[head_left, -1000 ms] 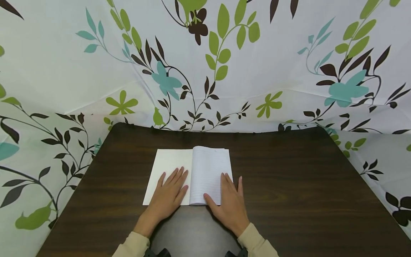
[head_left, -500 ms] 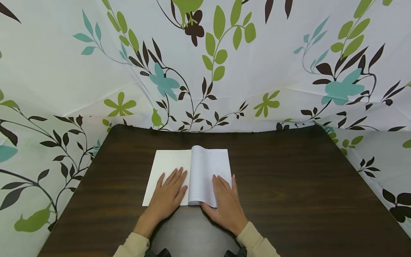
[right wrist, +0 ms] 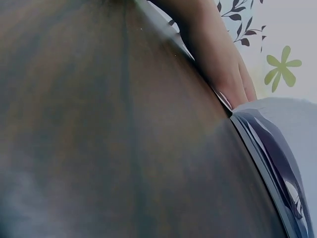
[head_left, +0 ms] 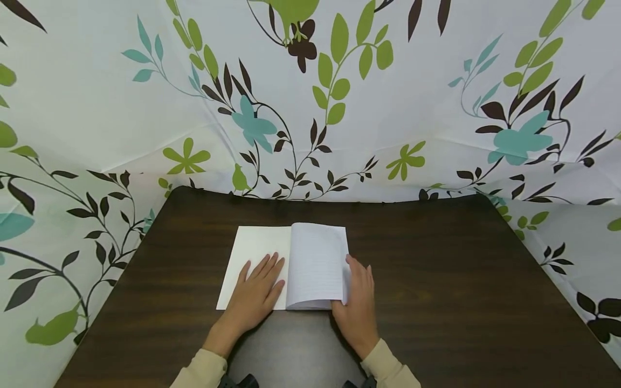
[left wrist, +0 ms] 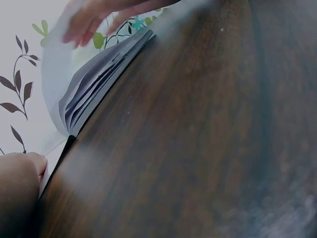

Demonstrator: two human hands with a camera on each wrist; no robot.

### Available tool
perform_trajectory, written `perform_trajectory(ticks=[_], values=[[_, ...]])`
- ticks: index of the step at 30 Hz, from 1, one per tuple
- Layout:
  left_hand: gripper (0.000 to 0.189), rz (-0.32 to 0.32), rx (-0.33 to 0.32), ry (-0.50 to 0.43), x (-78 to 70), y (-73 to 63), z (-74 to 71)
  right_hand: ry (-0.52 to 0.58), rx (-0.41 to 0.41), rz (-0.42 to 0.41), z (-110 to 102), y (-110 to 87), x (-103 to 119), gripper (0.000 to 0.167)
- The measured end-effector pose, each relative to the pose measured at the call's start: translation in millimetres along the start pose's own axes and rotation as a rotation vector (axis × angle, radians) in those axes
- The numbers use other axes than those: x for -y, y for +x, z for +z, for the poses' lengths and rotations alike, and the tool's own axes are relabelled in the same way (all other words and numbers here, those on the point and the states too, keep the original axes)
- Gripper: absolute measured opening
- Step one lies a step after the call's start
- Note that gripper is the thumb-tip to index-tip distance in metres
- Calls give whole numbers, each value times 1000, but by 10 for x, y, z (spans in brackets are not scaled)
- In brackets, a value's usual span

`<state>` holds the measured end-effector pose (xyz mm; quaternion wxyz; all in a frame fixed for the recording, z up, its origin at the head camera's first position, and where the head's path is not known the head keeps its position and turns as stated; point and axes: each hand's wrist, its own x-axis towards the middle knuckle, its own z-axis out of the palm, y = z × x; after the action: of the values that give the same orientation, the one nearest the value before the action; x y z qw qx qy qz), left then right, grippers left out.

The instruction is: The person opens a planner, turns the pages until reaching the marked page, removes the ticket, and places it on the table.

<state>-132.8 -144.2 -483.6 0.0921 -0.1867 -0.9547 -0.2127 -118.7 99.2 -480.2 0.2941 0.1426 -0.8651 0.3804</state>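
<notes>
An open notebook (head_left: pixel 264 237) lies on the dark table, its left side blank and its right side lined. My left hand (head_left: pixel 252 296) rests flat on the blank side, fingers straight and slightly spread. At the right edge is my right hand (head_left: pixel 358 310), its thumb tip partly hidden under the raised corner of the lined page (head_left: pixel 315 264); its fingers lie beside that edge. The left wrist view has the right hand (left wrist: pixel 111 12) over the curved, lifted page, with looser pages (left wrist: pixel 96 82) below. In the right wrist view, the left hand (right wrist: pixel 218 54) reaches down to the notebook's fold.
The dark wooden table (head_left: pixel 461 291) extends on both sides of the notebook. Its rear edge meets a white leaf-patterned cloth (head_left: pixel 368 124), which hangs behind and at both sides. A grey surface (head_left: pixel 291 350) lies between the forearms.
My right hand has shifted right, off the page's face to its edge. The page that bulged near the fold now lies flatter, its lower right corner lifted. The left hand stays in place.
</notes>
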Motion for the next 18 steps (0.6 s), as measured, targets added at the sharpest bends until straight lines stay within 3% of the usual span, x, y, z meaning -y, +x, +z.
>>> perform_trajectory(ticks=[2,5,9,11,12,14,16,18], values=[[53,2,-4,-4,3,3,8,55,8,87,30,30,55,73],[53,10,-7,0,2,13,14,128,76,130,107,38,141,76],[53,29,-13,17,8,43,15,215,229,8,229,27,210,69],[54,37,4,-21,40,55,0,221,319,-58,272,17,224,63],[53,36,17,-68,66,60,-22,209,360,-90,285,12,229,60],[51,-9,54,-250,142,68,-92,152,434,-144,297,-3,234,55],[49,-104,40,-453,238,71,-193,95,499,-164,289,-20,239,52],[50,-230,-30,-620,321,53,-314,34,552,-187,279,-39,242,51]])
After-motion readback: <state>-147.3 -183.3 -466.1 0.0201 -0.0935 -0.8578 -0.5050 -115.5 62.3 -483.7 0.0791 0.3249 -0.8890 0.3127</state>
